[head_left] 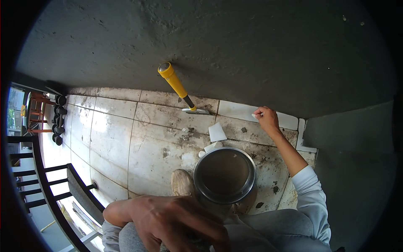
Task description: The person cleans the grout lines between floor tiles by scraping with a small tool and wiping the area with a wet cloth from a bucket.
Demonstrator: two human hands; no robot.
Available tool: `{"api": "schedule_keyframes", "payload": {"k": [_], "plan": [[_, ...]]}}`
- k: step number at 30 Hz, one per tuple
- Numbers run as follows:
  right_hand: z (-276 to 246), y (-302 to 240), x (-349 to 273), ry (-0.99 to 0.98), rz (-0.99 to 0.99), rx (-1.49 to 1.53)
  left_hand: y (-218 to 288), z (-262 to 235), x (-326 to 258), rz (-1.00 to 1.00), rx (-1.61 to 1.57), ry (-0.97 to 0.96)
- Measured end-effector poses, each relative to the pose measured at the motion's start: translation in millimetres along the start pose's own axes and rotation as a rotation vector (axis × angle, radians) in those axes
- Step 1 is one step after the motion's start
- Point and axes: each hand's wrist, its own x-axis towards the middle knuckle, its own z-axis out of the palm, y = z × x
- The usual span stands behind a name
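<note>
i've got open floor (109, 151) left of the shoe (181, 182); the pot (224, 200) crowds its right, and that yellow handle (174, 82) juts up by the wall (252, 50).

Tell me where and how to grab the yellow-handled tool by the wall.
Probably best mid-length on the yellow handle, with a wrap-around grip from the near side. The handle is a straight, roughly round bar, tilted up from the flat head at the floor, so its length stands exposed. The dark wall backs it on the far side.
</note>
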Motion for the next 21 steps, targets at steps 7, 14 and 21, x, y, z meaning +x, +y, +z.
{"api": "schedule_keyframes", "payload": {"k": [7,14,21], "plan": [[-1,16,-2,0.009,0.028,0.023,-22,-6,3,0.088,0.012,-0.113],[-5,12,-2,-0.007,0.014,0.063,-23,0,30,-0.019,0.019,-0.041],[-8,17,-4,-0.004,0.024,0.068,-45,-27,22,-0.037,-0.054,-0.25]]}}
